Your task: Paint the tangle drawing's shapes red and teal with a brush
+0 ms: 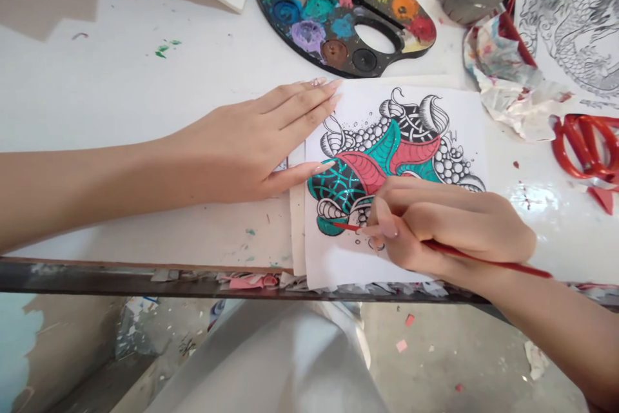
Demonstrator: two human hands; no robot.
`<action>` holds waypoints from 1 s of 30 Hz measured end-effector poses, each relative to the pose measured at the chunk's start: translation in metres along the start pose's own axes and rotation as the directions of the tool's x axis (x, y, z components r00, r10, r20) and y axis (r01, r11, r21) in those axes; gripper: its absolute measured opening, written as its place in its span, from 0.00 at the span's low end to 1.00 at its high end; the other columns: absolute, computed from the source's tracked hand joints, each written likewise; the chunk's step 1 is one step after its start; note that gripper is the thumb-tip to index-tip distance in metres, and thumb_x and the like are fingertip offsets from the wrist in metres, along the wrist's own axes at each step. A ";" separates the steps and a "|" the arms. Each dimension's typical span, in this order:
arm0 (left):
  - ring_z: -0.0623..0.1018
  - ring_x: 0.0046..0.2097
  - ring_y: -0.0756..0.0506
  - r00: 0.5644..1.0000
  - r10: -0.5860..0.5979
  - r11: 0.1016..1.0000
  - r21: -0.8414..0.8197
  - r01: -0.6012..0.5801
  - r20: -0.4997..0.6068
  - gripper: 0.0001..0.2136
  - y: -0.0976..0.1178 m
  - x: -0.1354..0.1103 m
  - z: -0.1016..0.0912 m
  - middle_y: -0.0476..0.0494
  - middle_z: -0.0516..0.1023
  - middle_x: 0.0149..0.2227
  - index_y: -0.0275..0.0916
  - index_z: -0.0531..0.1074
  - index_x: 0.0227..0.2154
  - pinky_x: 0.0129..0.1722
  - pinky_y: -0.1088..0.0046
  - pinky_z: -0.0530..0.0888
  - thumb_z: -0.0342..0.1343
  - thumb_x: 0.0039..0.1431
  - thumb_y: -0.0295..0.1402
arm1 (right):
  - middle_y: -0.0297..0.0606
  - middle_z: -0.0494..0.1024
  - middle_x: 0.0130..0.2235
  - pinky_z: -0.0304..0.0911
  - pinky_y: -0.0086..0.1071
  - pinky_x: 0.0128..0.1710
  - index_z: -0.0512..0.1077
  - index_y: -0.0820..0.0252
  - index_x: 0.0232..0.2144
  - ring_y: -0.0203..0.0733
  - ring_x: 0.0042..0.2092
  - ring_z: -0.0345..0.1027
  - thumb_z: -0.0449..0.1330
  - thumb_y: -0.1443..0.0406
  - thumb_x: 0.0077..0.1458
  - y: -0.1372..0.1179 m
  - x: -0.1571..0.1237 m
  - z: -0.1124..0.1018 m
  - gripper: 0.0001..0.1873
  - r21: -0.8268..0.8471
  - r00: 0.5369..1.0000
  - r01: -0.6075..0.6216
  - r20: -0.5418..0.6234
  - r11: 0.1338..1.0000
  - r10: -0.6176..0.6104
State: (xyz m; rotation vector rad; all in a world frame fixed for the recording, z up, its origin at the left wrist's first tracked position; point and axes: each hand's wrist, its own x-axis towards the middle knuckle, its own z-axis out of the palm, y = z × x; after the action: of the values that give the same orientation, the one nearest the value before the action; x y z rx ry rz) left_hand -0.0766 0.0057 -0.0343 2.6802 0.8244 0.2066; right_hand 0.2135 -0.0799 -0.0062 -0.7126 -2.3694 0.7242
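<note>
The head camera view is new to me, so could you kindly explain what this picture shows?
This picture comes from a camera worn on a person's head, looking down at their own two bare hands. The left hand lies flat, its thumb resting on a sheet of paper bearing a black, teal and red drawing. The right hand holds a thin red paintbrush, its tip at the drawing. A paint palette and red-handled scissors lie on the white table.

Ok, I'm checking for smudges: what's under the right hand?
The right hand rests on the lower right of the ink drawing, holding a red-handled paintbrush; the paper beneath the hand is covered, so any smudges there cannot be seen.
</note>
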 end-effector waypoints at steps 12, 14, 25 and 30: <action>0.53 0.87 0.30 1.000 -0.015 1.000 -0.010 0.015 0.020 0.40 0.002 0.001 0.000 0.38 0.48 0.88 0.36 0.50 0.85 0.87 0.44 0.59 0.39 0.82 0.56 | 0.30 0.64 0.29 0.61 0.35 0.32 0.52 0.52 0.31 0.37 0.32 0.63 0.57 0.82 0.70 0.003 0.000 0.003 0.26 -0.020 0.998 0.058 -0.039 0.998 -0.059; 0.53 0.87 0.30 1.000 -0.010 1.000 -0.006 0.010 0.020 0.40 0.002 0.001 0.000 0.37 0.48 0.88 0.35 0.50 0.85 0.86 0.44 0.59 0.38 0.82 0.56 | 0.30 0.65 0.29 0.59 0.34 0.31 0.51 0.52 0.30 0.37 0.32 0.63 0.59 0.82 0.67 0.003 0.000 0.006 0.26 -0.018 0.992 0.070 -0.106 0.997 -0.072; 0.54 0.87 0.32 1.000 0.002 1.000 -0.019 -0.002 -0.005 0.40 0.000 0.002 0.000 0.38 0.50 0.87 0.38 0.51 0.85 0.87 0.46 0.57 0.42 0.81 0.57 | 0.31 0.65 0.29 0.58 0.33 0.29 0.51 0.54 0.27 0.37 0.32 0.61 0.59 0.84 0.63 0.001 0.004 0.011 0.27 -0.092 0.990 0.061 -0.120 0.994 -0.072; 0.55 0.86 0.30 1.000 -0.009 1.000 -0.002 0.009 0.019 0.41 0.003 0.003 -0.003 0.41 0.48 0.87 0.34 0.52 0.84 0.87 0.44 0.57 0.40 0.81 0.58 | 0.31 0.67 0.29 0.57 0.35 0.30 0.52 0.54 0.27 0.39 0.33 0.62 0.60 0.84 0.63 0.002 0.002 0.009 0.27 -0.122 0.994 0.083 -0.059 0.989 -0.090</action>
State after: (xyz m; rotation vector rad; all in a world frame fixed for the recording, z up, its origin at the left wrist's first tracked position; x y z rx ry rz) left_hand -0.0735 0.0056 -0.0304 2.6723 0.8296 0.1791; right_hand 0.2071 -0.0805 -0.0126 -0.6675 -2.3833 0.5192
